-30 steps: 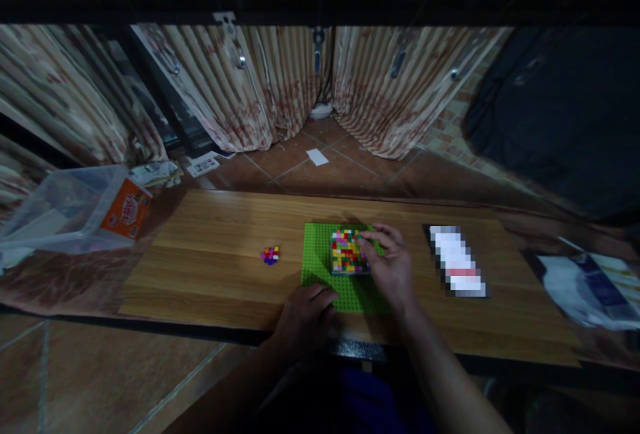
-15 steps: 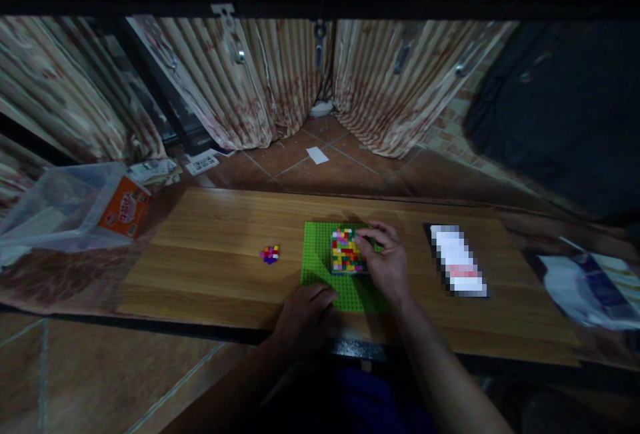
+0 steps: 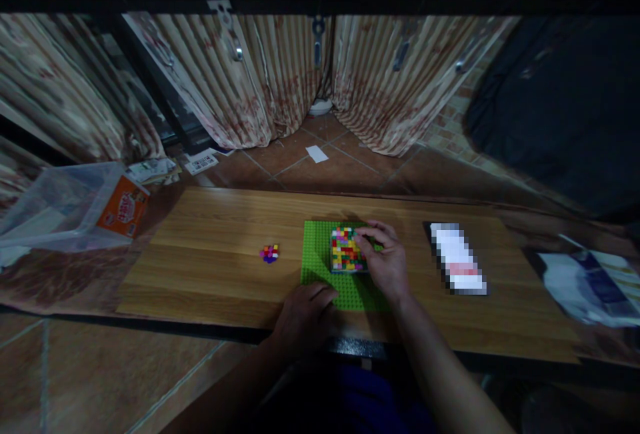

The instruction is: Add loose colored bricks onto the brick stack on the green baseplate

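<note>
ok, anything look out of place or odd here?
A white paper slip lies loose on the tiled floor beyond the table, like litter. The dark-edged slab right of the green baseplate is pixelated, so its face is unreadable. The block build shows no obvious damage.

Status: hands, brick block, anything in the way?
Right hand at right side of multicolored brick block, grip unclear. Left hand at near-left corner of green studded baseplate. Block sits on baseplate, right hand hiding part.

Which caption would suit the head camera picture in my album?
Right hand at colourful bricks on a green board, left hand at its near edge.
</note>
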`<state>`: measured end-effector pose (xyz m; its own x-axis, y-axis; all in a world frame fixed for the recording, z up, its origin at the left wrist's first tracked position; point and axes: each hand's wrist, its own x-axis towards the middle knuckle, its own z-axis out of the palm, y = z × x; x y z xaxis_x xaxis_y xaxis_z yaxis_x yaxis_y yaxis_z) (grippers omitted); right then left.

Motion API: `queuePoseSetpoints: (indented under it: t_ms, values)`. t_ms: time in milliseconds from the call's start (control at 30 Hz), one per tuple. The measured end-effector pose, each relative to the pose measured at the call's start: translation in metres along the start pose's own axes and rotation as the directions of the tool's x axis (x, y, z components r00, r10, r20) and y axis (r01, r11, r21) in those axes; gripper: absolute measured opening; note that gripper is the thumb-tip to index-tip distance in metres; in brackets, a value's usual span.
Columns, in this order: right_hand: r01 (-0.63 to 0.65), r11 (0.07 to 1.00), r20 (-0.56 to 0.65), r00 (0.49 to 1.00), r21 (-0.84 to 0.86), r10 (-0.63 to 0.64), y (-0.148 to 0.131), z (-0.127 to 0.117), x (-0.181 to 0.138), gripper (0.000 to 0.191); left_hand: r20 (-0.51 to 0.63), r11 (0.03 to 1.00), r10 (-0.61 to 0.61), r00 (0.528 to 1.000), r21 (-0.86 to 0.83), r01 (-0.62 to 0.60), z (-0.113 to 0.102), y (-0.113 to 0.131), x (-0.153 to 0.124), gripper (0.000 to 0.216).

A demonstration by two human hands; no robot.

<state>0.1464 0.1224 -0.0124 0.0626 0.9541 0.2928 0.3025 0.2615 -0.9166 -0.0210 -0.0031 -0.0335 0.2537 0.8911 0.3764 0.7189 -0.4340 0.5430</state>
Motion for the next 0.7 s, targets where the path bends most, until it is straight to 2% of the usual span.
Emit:
queuePoseSetpoints:
  t_ms: [333,567,700]
  values:
    - [-0.045,0.997,-0.001,0.999,0.061,0.045,0.0011,0.0022,0.0001,0.015,-0.005,1.0,0.004,1.0,0.001,-0.004,0.0014,-0.0014,-0.0011,0.02]
    - [-0.161,0.974,0.015,0.987,0.162,0.16,0.0012,0.004,0.0033,0.017,0.011,1.0,-0.021,1.0,0.003,0.021,0.0029,-0.0029,-0.0028,0.02]
    - [-0.317,0.904,0.087,0.948,0.286,0.305,-0.0014,0.0049,0.0031,0.033,0.011,1.0,-0.02,1.0,-0.009,0.02,0.0027,-0.0022,-0.0028,0.02]
